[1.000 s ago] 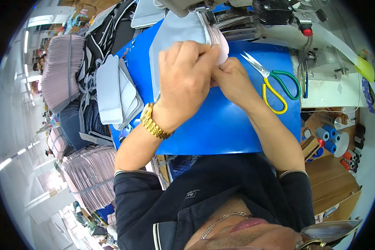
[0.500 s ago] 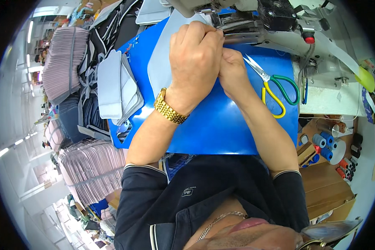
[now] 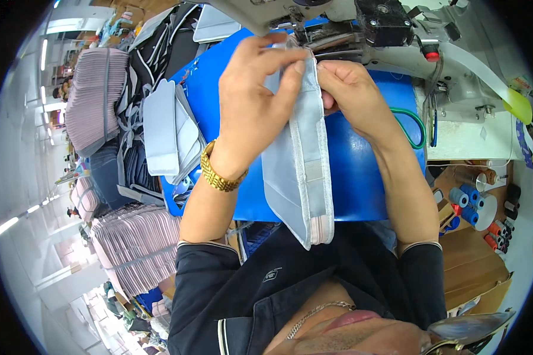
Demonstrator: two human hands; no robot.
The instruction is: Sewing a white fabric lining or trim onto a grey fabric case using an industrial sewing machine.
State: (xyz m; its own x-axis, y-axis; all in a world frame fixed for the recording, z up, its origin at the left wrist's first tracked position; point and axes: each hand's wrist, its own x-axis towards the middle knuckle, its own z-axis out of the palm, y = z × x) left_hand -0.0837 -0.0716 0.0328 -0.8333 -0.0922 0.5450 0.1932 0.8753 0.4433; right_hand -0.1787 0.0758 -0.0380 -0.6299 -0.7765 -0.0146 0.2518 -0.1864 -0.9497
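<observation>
A light grey fabric piece [image 3: 284,171] with a stitched edge strip hangs lengthwise over the blue work surface, its lower end reaching past the front edge. My left hand [image 3: 257,92], gold watch at the wrist, grips its upper end between thumb and fingers. At the upper right edge my right hand [image 3: 352,89] is closed in a pinch; its fingertips are partly hidden. Just beyond both hands is the sewing machine's [image 3: 331,38] needle area. Beside my right wrist the green handle of the scissors [image 3: 419,127] shows; my hand and forearm cover the rest.
Loose grey fabric panels [image 3: 163,130] lie at the left of the blue surface [image 3: 361,177]. Beyond them stand tied stacks of pinkish pieces [image 3: 95,94] and dark bundles. Thread spools [image 3: 468,201] and a cardboard box [image 3: 468,260] are low on the right.
The grey fabric piece has come from the machine toward me and swung lengthwise, its strip now showing. My left hand has shifted left and opened its grasp somewhat; my right moved right, covering much of the scissors.
</observation>
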